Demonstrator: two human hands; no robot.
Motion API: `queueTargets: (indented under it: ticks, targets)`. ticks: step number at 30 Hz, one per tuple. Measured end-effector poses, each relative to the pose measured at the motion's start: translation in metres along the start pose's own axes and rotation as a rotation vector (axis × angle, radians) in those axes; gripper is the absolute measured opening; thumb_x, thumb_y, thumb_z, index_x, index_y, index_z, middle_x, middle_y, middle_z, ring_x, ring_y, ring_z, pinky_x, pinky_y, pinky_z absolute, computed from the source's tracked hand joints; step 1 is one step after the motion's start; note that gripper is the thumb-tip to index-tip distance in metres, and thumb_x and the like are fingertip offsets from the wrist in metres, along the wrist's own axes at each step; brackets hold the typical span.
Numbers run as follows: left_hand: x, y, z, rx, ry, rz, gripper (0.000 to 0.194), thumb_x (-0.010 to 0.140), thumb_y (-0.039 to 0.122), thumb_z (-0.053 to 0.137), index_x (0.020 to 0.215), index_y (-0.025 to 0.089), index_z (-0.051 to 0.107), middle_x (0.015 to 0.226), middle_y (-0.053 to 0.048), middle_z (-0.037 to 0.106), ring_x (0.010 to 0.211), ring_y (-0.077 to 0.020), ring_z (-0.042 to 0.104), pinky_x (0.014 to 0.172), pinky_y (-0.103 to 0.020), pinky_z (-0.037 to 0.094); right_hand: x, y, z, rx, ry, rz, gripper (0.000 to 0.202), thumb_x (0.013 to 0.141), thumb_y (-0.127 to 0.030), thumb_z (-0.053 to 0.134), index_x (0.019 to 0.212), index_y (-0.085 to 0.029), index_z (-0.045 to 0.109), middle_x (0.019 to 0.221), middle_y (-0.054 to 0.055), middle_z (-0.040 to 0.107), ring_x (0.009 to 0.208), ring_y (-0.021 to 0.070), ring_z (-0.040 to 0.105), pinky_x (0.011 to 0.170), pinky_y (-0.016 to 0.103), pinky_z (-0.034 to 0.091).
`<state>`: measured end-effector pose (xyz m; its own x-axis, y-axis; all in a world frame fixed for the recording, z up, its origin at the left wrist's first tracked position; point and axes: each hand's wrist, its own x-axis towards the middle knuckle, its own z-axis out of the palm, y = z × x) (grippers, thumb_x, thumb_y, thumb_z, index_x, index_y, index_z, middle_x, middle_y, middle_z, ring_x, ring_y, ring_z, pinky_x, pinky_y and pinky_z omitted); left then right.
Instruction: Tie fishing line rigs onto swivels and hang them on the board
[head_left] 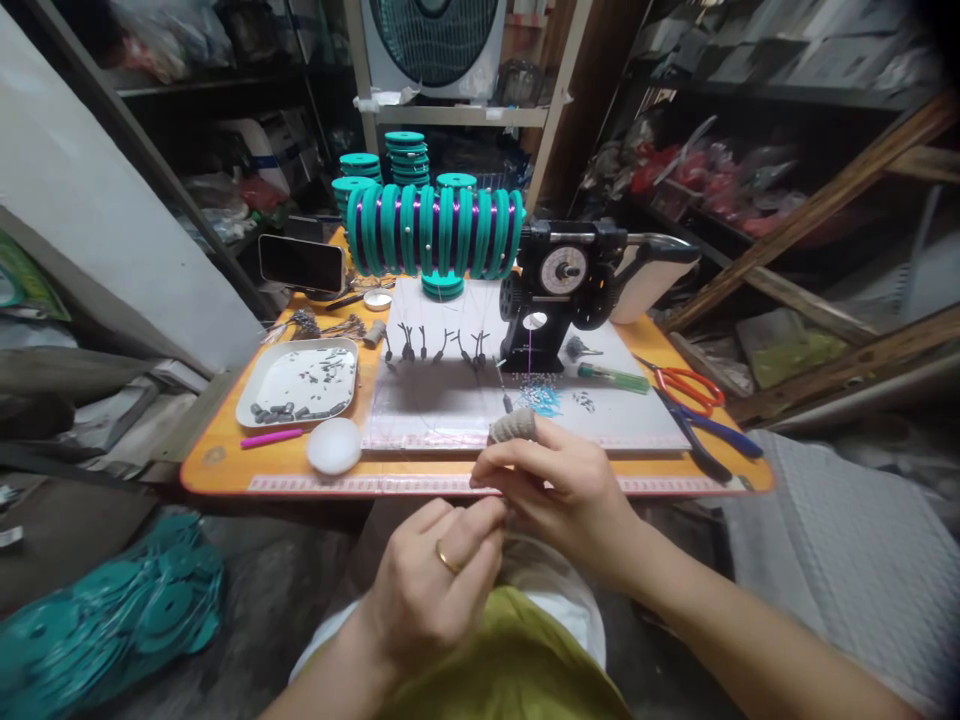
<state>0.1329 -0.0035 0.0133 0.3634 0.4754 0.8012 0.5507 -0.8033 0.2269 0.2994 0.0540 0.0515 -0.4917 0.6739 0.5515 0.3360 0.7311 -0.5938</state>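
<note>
My left hand (439,565), with a gold ring on one finger, is closed in a pinch just off the table's front edge. My right hand (566,480) meets it there, its thumb and fingers pressed together; a grey cloth wrap (513,426) covers one fingertip. Whatever lies between the fingers is too small to make out. Beyond them on the white board (420,415), several dark sinker-like pieces (439,350) hang on thin lines below a row of teal spools (435,232). Small blue and silver bits (541,398) lie near my right fingers.
A black winding device (559,285) stands behind the board. A white tray (247,385) of grey pieces, a small white dish (334,447) and a pink pen-like stick (270,438) are left. Orange-handled pliers (694,388) and blue-handled pliers (720,430) lie right. A phone (301,264) leans behind.
</note>
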Motion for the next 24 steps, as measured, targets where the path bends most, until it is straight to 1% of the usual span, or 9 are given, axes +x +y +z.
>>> queueTargets:
  ticks: [2, 4, 7, 10, 12, 14, 16, 21, 24]
  targets:
    - [0.003, 0.0, -0.003, -0.2, -0.032, -0.223, 0.015, 0.084, -0.001, 0.057, 0.087, 0.013, 0.062, 0.088, -0.011, 0.069, 0.075, -0.0187, 0.066, 0.063, -0.029, 0.052, -0.002, 0.002, 0.0, -0.014, 0.021, -0.031, 0.012, 0.092, -0.011, 0.058, 0.093, -0.018, 0.067, 0.079, 0.003, 0.061, 0.066, 0.0126, 0.057, 0.059, 0.024, 0.05]
    - [0.006, 0.0, -0.007, -0.529, -0.047, -0.603, 0.013, 0.087, 0.008, 0.059, 0.076, 0.016, 0.059, 0.084, -0.008, 0.065, 0.077, -0.0171, 0.064, 0.064, -0.026, 0.051, -0.006, 0.004, -0.004, 0.04, -0.009, -0.14, 0.017, 0.09, -0.009, 0.055, 0.103, -0.018, 0.062, 0.088, 0.005, 0.063, 0.075, 0.0148, 0.059, 0.066, 0.027, 0.053]
    - [0.008, 0.002, -0.012, -1.106, -0.021, -1.086, 0.023, 0.085, 0.026, 0.067, 0.068, 0.016, 0.056, 0.079, -0.005, 0.06, 0.074, -0.015, 0.059, 0.064, -0.024, 0.047, -0.012, 0.003, -0.012, 0.141, -0.22, -0.186, 0.015, 0.089, -0.012, 0.054, 0.101, -0.02, 0.059, 0.087, 0.002, 0.062, 0.077, 0.0147, 0.059, 0.069, 0.028, 0.054]
    - [0.009, 0.004, -0.011, -1.487, 0.026, -1.354, 0.03, 0.078, 0.031, 0.076, 0.067, 0.014, 0.055, 0.071, 0.0, 0.054, 0.064, -0.0086, 0.049, 0.062, -0.02, 0.041, -0.013, 0.001, -0.018, 0.186, -0.371, 0.014, 0.004, 0.09, -0.018, 0.062, 0.091, -0.02, 0.06, 0.076, -0.003, 0.059, 0.065, 0.0102, 0.056, 0.06, 0.021, 0.049]
    - [0.01, 0.005, -0.009, -1.559, 0.03, -1.412, 0.032, 0.077, 0.032, 0.078, 0.065, 0.014, 0.053, 0.065, 0.003, 0.048, 0.057, -0.005, 0.04, 0.057, -0.017, 0.036, -0.013, -0.001, -0.018, 0.235, -0.393, 0.099, 0.007, 0.089, -0.023, 0.066, 0.09, -0.019, 0.06, 0.078, -0.002, 0.06, 0.066, 0.0105, 0.057, 0.059, 0.021, 0.049]
    - [0.009, 0.006, -0.008, -1.501, 0.003, -1.361, 0.034, 0.08, 0.033, 0.074, 0.064, 0.014, 0.051, 0.065, 0.003, 0.046, 0.056, -0.0051, 0.039, 0.055, -0.016, 0.035, -0.015, -0.002, -0.016, 0.299, -0.384, 0.158, 0.011, 0.089, -0.028, 0.068, 0.087, -0.019, 0.06, 0.079, -0.001, 0.061, 0.066, 0.0117, 0.058, 0.057, 0.022, 0.05]
    - [0.008, 0.007, -0.009, -1.232, -0.053, -1.189, 0.029, 0.085, 0.029, 0.068, 0.065, 0.015, 0.053, 0.075, -0.002, 0.052, 0.063, -0.0084, 0.048, 0.058, -0.019, 0.041, -0.017, -0.003, -0.013, 0.322, -0.31, 0.198, 0.012, 0.091, -0.031, 0.066, 0.087, -0.021, 0.061, 0.073, -0.002, 0.06, 0.064, 0.0129, 0.058, 0.052, 0.023, 0.049]
    - [0.0, 0.011, -0.005, -0.162, 0.002, -0.381, 0.013, 0.085, 0.0, 0.058, 0.087, 0.012, 0.063, 0.093, -0.009, 0.058, 0.082, -0.0161, 0.062, 0.071, -0.025, 0.05, -0.011, -0.002, -0.003, 0.154, -0.022, 0.081, 0.01, 0.094, -0.02, 0.059, 0.089, -0.022, 0.068, 0.079, 0.002, 0.06, 0.07, 0.0146, 0.058, 0.062, 0.027, 0.05]
    - [-0.001, 0.011, -0.002, -0.019, 0.0, -0.104, 0.02, 0.082, -0.006, 0.059, 0.096, 0.008, 0.062, 0.096, -0.014, 0.067, 0.084, -0.0193, 0.065, 0.074, -0.029, 0.052, -0.004, 0.0, 0.001, 0.03, 0.022, 0.022, 0.011, 0.093, -0.013, 0.06, 0.087, -0.02, 0.068, 0.076, 0.001, 0.059, 0.065, 0.0117, 0.056, 0.059, 0.024, 0.047]
